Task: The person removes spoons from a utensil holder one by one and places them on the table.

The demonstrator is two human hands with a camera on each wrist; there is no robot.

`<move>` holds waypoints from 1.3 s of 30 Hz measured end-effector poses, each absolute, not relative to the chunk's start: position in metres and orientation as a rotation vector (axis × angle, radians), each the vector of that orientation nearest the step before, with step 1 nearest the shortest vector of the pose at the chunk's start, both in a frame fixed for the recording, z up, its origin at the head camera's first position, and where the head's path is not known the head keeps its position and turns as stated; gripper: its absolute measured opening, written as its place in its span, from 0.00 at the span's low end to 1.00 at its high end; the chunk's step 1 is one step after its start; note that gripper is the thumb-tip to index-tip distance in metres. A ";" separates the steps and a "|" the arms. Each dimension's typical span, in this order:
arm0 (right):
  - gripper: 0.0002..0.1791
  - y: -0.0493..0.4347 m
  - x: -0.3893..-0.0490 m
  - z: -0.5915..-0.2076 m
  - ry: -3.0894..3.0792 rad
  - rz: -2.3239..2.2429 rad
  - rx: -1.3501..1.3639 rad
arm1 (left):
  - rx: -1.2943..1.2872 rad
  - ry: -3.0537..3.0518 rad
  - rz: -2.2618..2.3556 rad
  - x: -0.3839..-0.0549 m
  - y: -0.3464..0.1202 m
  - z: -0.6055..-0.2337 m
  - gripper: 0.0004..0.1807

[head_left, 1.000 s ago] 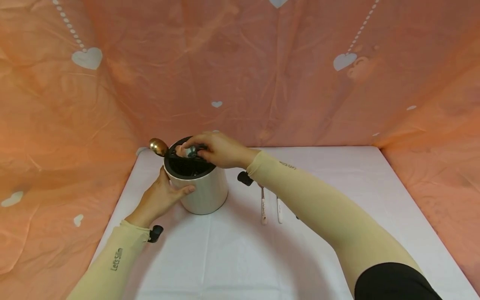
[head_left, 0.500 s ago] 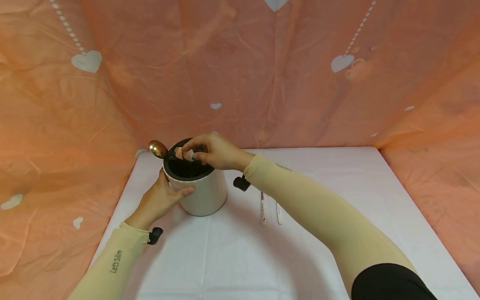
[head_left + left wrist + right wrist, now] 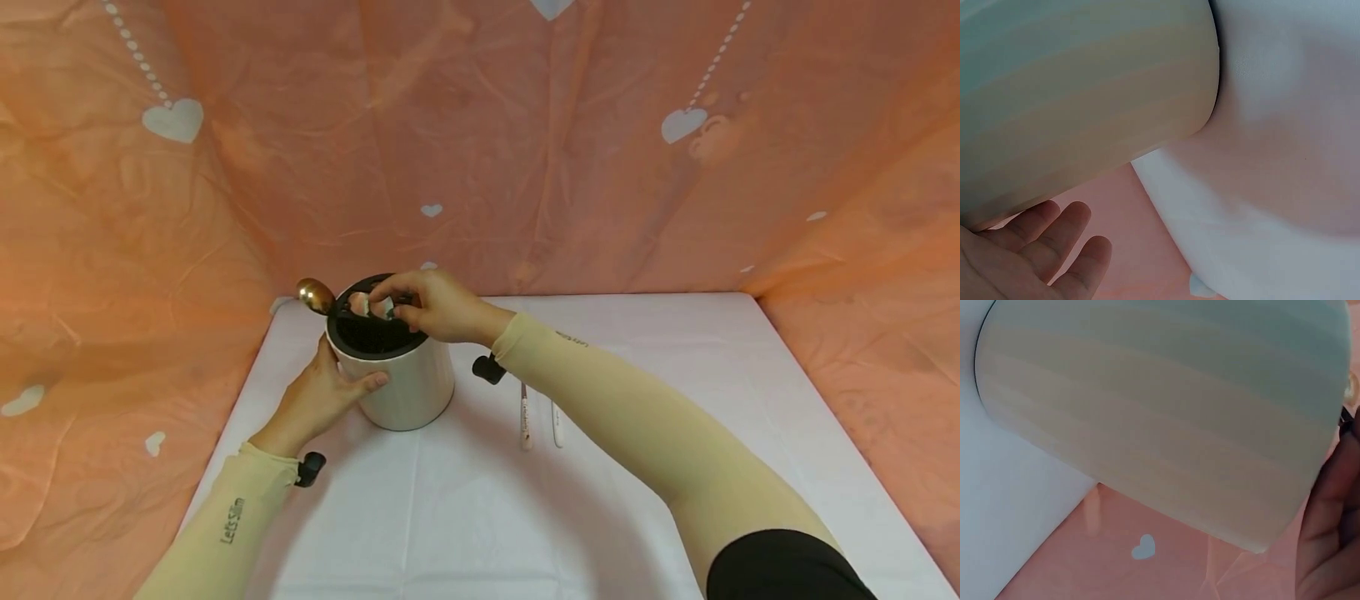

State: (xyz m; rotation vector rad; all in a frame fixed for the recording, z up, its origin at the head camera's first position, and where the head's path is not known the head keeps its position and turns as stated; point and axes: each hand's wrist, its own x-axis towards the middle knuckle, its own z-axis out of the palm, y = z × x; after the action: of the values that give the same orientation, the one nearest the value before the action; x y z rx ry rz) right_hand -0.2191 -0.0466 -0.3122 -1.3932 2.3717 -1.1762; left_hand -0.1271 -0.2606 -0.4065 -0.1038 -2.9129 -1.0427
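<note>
Backdrop (image 3: 480, 158): orange-pink with pale hearts, behind the white pot.
Table (image 3: 465, 517): white cover, under the pot.
White pot (image 3: 411, 392): upright, dark-mouthed, just where you had it a second ago. That suits fine work at its mouth.
Your right hand (image 3: 442, 310): over the pot's right rim, finger and thumb apparently pinching the pale piece. Over the last half second your forefinger has edged back to the right.
Your left hand (image 3: 318, 400): unchanged, grasping the pot's left side, thumb across its front wall.
Two handles (image 3: 525, 423): right of the pot, upper ends hidden by your right sleeve (image 3: 592, 367).
Golden rounded head (image 3: 316, 297): at the pot's left rim, outside it.
Pinkish piece (image 3: 359, 304): over the pot's mouth, more exposed now, beside your fingertip.
Pale piece (image 3: 384, 309): over the pot's mouth, not let go; I judge the handling unfinished.
</note>
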 end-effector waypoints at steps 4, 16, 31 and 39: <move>0.17 -0.045 -0.219 -0.312 2.394 -1.161 -1.436 | -0.097 -2.921 -1.029 -0.127 -0.261 -0.405 0.61; 0.20 -0.041 -0.222 -0.311 2.576 -0.977 -1.593 | -0.087 -2.913 -1.024 -0.126 -0.261 -0.407 0.61; 0.10 -0.038 -0.223 -0.312 2.653 -0.977 -1.749 | -0.078 -2.900 -1.013 -0.126 -0.260 -0.407 0.61; 0.11 -0.038 -0.220 -0.311 2.691 -0.890 -1.758 | -0.076 -2.900 -1.010 -0.125 -0.260 -0.406 0.61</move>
State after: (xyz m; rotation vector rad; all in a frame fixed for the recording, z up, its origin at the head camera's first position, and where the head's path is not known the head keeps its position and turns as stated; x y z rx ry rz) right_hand -0.2205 -0.0384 -0.3115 -1.7584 2.6908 -0.8900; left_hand -0.1254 -0.2604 -0.4057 -0.0764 -2.9004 -1.0099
